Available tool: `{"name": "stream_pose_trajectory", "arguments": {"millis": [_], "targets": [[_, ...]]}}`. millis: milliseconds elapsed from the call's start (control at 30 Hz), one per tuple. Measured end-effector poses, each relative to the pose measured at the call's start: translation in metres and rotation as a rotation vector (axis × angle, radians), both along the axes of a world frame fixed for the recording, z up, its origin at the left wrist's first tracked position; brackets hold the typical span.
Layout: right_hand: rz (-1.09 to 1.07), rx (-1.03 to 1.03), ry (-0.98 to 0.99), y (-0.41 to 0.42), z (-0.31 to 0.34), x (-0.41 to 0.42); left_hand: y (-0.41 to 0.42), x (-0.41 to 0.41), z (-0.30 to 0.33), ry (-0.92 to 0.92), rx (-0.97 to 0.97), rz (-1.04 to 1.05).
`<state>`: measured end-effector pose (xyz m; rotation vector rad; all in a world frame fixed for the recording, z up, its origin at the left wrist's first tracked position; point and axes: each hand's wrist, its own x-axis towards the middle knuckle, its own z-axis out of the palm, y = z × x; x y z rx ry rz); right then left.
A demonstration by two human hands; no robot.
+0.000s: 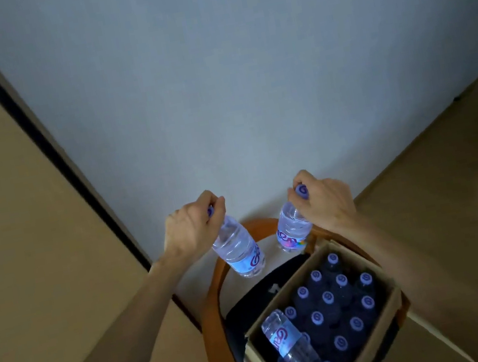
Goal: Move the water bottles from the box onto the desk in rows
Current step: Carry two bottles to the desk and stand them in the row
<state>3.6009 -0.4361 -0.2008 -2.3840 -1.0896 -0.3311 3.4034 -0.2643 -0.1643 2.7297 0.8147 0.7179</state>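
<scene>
Head view: a bottle in each hand above the chair

Head camera looked down on two bare arms reaching forward over a cardboard box [296,296] that sat on a dark seat inside a round wooden chair frame [211,300]. The left hand [190,229] had its fingers [214,202] closed round the cap of a clear water bottle [239,252], which hung tilted, base toward the camera. The right hand [322,198] gripped the cap of a second bottle [291,232] the same way, its label partly showing. Both bottles were held above the chair's far rim, near the pale table [212,73] that filled the upper frame. Inside the box stood many upright bottles [333,307] with purple caps, packed close together. One more bottle [289,346] lay on its side across their tops at the box's near-left edge. Tan floor [20,251] showed on both sides.
</scene>
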Motion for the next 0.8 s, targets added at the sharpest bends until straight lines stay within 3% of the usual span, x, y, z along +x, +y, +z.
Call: {"name": "stream_pose_trajectory", "arguments": {"millis": [400,800], "targets": [[0.342,0.182,-0.020,0.076,0.079,-0.134,0.003,-0.180,0.062,-0.155,0.130,0.260],[0.746,0.213,0.063,0.126,0.140,-0.344,-0.055,-0.417,0.120,-0.236,0.227,0.650]]}}
